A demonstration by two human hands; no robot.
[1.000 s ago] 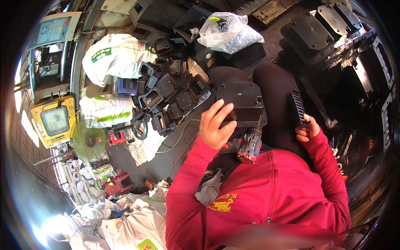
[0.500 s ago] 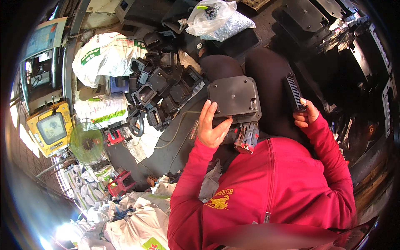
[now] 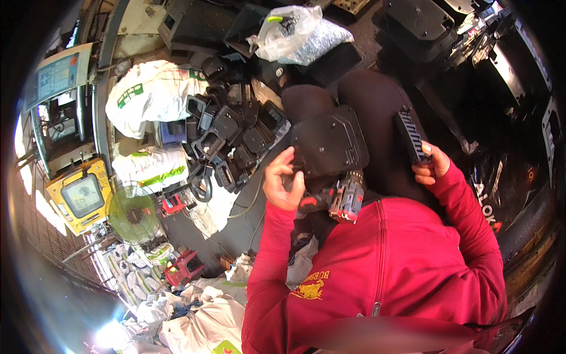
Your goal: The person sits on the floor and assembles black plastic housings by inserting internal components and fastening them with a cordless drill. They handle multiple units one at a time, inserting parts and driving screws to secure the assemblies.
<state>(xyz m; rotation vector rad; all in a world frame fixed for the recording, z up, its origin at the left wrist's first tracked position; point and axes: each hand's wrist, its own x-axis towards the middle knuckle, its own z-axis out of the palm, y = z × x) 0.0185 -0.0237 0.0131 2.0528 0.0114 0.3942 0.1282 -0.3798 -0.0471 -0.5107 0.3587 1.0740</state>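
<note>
A flat black plastic housing (image 3: 321,144) with rounded corners lies across my thighs. My left hand (image 3: 283,182) is at its left edge, thumb and fingers apart, gripping nothing; whether the fingertips touch the edge I cannot tell. In my right hand (image 3: 432,164) is a black ribbed plastic strip (image 3: 409,131), pinched at its near end and lying along my right thigh. Between the housing and my red jacket (image 3: 377,253) rests a grey and red cordless drill (image 3: 346,197), its handle partly hidden.
Black plastic frames (image 3: 236,127) are heaped at the left beside white sacks (image 3: 156,97). A clear bag of small metal parts (image 3: 306,38) sits ahead. Further left stand a green fan (image 3: 132,213) and a yellow device with a screen (image 3: 81,194). More black panels (image 3: 418,23) lie far right.
My left hand has moved left and toward me, off the housing's near side. The housing's face has tilted and looks darker, and more of the drill shows. My right hand still holds the strip.
</note>
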